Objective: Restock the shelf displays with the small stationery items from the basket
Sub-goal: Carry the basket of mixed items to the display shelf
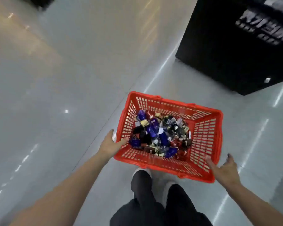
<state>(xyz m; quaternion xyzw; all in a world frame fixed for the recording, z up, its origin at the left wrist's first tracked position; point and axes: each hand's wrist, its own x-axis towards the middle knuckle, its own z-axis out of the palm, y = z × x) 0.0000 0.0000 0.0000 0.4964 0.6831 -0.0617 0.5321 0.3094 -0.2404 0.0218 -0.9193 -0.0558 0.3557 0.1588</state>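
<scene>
I carry a red plastic basket (173,102) with slatted walls over the floor, above my feet. On its bottom lies a heap of small stationery items (155,134) in blue, black, white and gold packets. My left hand (111,143) grips the near left rim, fingers inside, thumb outside. My right hand (225,171) clasps the near right corner, thumb over the rim and the other fingers spread along the outer wall. No shelf display shows in this view.
A glossy grey tiled floor (72,79) runs ahead and to the left. A black display unit (227,51) with white lettering stands at the upper right. My dark trouser legs (153,206) and light shoes are below the basket.
</scene>
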